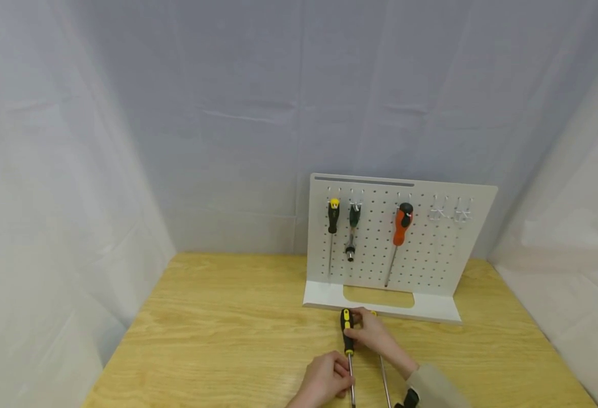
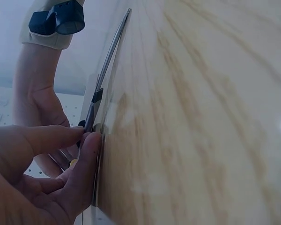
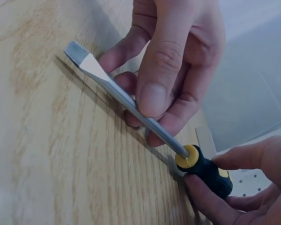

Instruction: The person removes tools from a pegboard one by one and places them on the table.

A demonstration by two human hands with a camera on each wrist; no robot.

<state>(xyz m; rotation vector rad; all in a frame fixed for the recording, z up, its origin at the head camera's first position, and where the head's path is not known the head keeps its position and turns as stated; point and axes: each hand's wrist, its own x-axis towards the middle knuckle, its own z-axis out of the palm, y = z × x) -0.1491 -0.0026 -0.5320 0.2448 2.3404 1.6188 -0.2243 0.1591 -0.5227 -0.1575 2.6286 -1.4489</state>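
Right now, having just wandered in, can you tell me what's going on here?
A person's right hand grips the handle of a black-and-yellow screwdriver, while the left hand holds its metal shaft. A second screwdriver lies on the table, partly hidden by the right hand and arm. Beyond the hands, three tools hang on a white pegboard.

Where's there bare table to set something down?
Widest: tabletop left of the pegboard and left grip, toward the left sheet. Smaller: between right sleeve and right sheet. Crowded: in front of the pegboard, where left grip and right grip hold the black-yellow screwdriver and a second screwdriver lies alongside.
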